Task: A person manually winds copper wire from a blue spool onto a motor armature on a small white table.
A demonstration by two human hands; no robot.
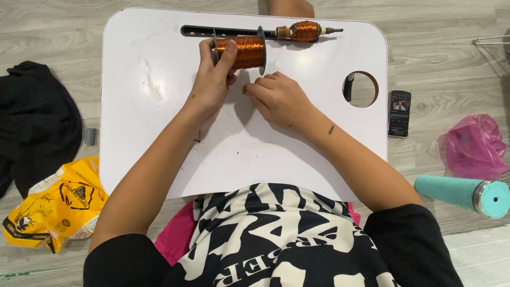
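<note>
- Here, a wood-look floor (441, 48) is lying under everything, grey and planked, with a white worktop (159, 133) sitting on it; the worktop has rounded corners, a round hole at its right side and a long dark slot along its far edge.
- A black cloth (37, 117) is lying on the floor to the left, and a yellow printed bag (53, 210) is crumpling just below it.
- A pink plastic bag (475, 146) is resting on the floor at the right, holding something that cannot be made out.
- A teal bottle (462, 194) is lying on its side near the pink bag.
- Both forearms are reaching forward over the worktop from black sleeves.
- The left hand (212, 79) is gripping a spool of copper wire (244, 51), thumb and fingers wrapping its left flange; the spool is standing near the far edge, just before the slot.
- The right hand (279, 98) is curling just right of the spool, its grip pinching narrow; whether a thin wire is running between the fingertips cannot be told.
- A motor armature (304, 31) with copper windings is lying along the slot beyond the spool.
- A dark phone (399, 112) is lying on the floor beside the worktop's right edge, screen lit.
</note>
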